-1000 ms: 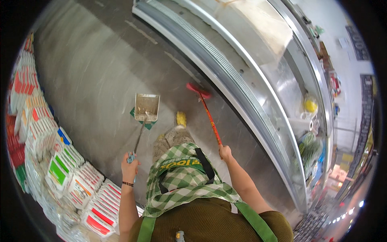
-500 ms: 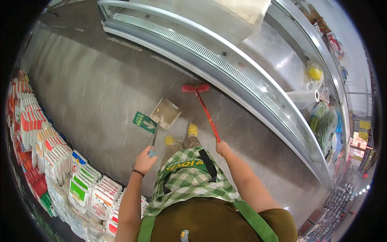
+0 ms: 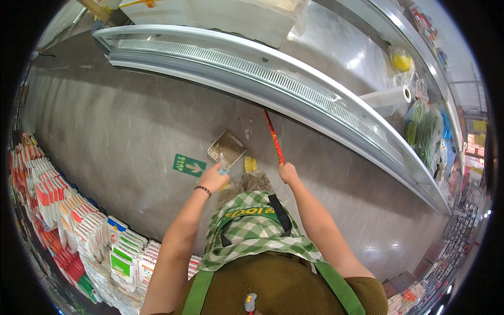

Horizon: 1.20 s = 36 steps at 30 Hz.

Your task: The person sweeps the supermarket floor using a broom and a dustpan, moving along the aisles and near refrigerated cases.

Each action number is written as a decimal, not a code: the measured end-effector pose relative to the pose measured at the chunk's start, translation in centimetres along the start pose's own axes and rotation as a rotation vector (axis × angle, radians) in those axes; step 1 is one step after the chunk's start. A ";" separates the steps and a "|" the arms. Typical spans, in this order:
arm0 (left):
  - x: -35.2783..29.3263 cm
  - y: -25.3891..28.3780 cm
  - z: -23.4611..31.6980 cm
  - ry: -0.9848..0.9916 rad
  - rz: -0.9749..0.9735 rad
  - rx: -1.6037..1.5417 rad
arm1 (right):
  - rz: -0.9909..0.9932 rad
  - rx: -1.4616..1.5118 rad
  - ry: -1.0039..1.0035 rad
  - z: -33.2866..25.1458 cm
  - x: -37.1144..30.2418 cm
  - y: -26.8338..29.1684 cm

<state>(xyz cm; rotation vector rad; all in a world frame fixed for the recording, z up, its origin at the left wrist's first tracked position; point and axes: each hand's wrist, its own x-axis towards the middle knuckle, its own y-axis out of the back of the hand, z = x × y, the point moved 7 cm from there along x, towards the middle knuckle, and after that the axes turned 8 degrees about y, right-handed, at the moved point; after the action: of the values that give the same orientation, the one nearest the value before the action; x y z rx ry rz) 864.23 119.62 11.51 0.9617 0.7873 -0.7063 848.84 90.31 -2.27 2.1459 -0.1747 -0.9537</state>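
The broom (image 3: pixel 274 138) has slipped its head from sight at the foot of the case (image 3: pixel 210 73), right grip (image 3: pixel 287 172) wrapped round the broom, left grip (image 3: pixel 213 179) holding the dustpan (image 3: pixel 224 144) on the case's near side—sweeping, I'd judge, next calling for a pull dustpan-ward.

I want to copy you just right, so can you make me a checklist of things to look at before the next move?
1. Left hand holding the dustpan by its handle: ok, it grips the pale blue part.
2. Right hand around the red stick: ok.
3. Far end of the red stick in view: not ok, it is out of sight by the display case.
4. Dustpan flat on the floor: cannot tell from above.
5. Arrow on the green floor sign uncovered: ok.
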 end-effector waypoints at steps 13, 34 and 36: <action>2.8 -1.0 -0.6 -0.046 0.047 -0.132 | -0.621 0.690 -0.467 -2.2 -19.8 -0.6; -4.0 1.0 -20.3 0.152 0.110 -0.513 | -0.482 -0.448 0.509 -9.4 -7.5 -14.4; -2.5 -0.2 -20.0 0.145 0.103 -0.507 | -0.510 -0.080 0.175 -6.7 -10.3 -13.2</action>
<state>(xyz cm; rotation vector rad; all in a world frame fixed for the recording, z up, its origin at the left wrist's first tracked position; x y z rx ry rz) 857.60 137.94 6.54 0.5886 0.9780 -0.3223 843.80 107.62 -2.71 2.2278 0.5107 -1.0189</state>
